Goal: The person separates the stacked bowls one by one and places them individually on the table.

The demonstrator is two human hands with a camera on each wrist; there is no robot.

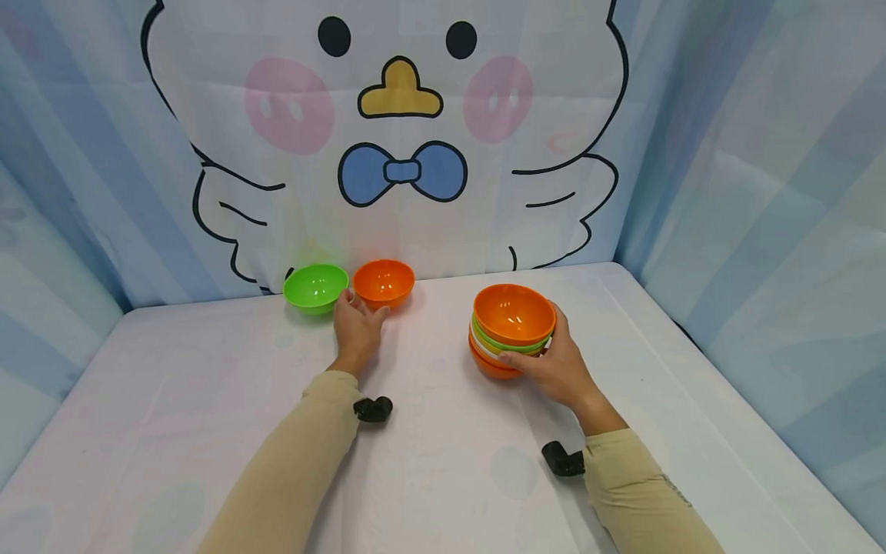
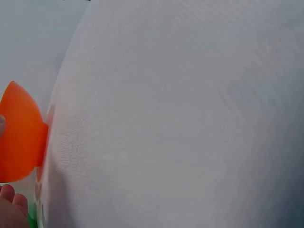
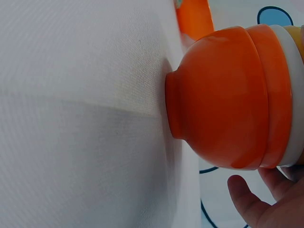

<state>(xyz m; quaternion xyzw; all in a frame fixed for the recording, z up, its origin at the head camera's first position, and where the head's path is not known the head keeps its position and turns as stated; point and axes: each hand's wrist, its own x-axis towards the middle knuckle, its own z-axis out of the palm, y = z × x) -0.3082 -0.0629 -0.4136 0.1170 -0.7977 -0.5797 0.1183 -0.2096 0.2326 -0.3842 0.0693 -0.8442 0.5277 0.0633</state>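
An orange bowl [image 1: 384, 283] and a green bowl [image 1: 315, 288] stand side by side at the far edge. My left hand [image 1: 358, 332] reaches to the orange one, fingers in the gap between the two and thumb at its near side. In the left wrist view the thumb overlaps the wall of that orange bowl [image 2: 21, 137], with loosely bent fingertips just beside it. My right hand [image 1: 557, 368] grips a stack of nested bowls [image 1: 514, 315] from its right side, thumb at the front. Orange, green, yellow and white rims show; the stack's foot is right at the tabletop.
A pale cloth covers the table [image 1: 443, 462]. Behind it hangs a curtain [image 1: 404, 238] printed with a cartoon bird, and blue striped curtains [image 1: 775, 192] close off the sides. Black wrist mounts [image 1: 374, 409] stick out at both sleeves.
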